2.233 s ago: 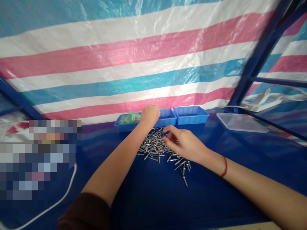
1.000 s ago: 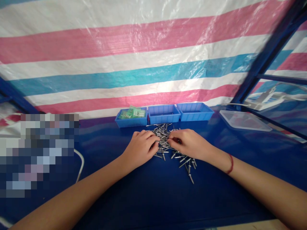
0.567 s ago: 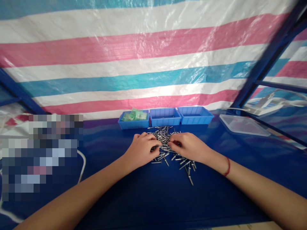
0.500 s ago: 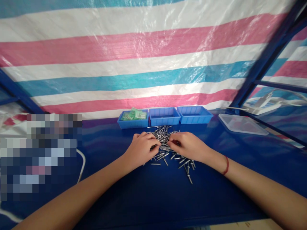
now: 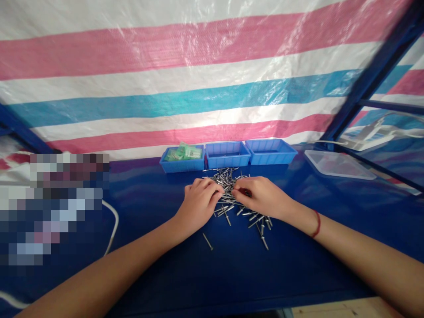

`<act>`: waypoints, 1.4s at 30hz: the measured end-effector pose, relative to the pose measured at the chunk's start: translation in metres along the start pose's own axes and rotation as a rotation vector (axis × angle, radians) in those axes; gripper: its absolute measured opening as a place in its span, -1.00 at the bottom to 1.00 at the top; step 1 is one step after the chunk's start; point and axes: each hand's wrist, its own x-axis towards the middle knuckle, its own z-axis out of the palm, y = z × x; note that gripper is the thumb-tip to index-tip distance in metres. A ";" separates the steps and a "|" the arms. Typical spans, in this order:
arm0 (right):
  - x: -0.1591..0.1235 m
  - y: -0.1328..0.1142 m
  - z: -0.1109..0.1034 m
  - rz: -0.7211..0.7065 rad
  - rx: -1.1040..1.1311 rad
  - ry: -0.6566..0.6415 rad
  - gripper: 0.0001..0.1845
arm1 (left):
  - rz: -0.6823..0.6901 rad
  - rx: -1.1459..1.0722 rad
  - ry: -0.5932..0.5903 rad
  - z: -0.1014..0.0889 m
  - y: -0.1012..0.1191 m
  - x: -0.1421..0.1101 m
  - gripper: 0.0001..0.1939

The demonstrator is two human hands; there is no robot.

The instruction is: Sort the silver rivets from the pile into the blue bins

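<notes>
A loose pile of silver blind rivets [image 5: 225,179] lies on the blue table, with several more [image 5: 261,223] strewn along its near right side. My left hand [image 5: 202,198] rests at the pile's left edge, fingers curled and tips pressed together. From the right, my right hand [image 5: 258,194] reaches in with thumb and forefinger pinched at the rivets. Whatever is between either hand's fingertips is hidden or too small to make out. One screw-like pin [image 5: 208,241] lies apart on the table, just below my left hand.
Behind the pile stand three blue bins: the left bin [image 5: 182,166] holds green packets, the middle bin [image 5: 228,160] a few small pieces, beside the right bin [image 5: 273,157]. A clear plastic lid [image 5: 338,165] lies right. A white cable [image 5: 114,225] runs left; blue posts [image 5: 351,104] flank the table.
The lone screw-like pin has shifted nearer to me and turned to a slant. My left fingers have drawn closer together at the pile. The camera view has tilted slightly down.
</notes>
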 end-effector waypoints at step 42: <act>-0.004 -0.022 0.011 -0.133 0.249 0.352 -0.84 | 0.113 -0.378 0.383 0.000 0.001 -0.003 -0.93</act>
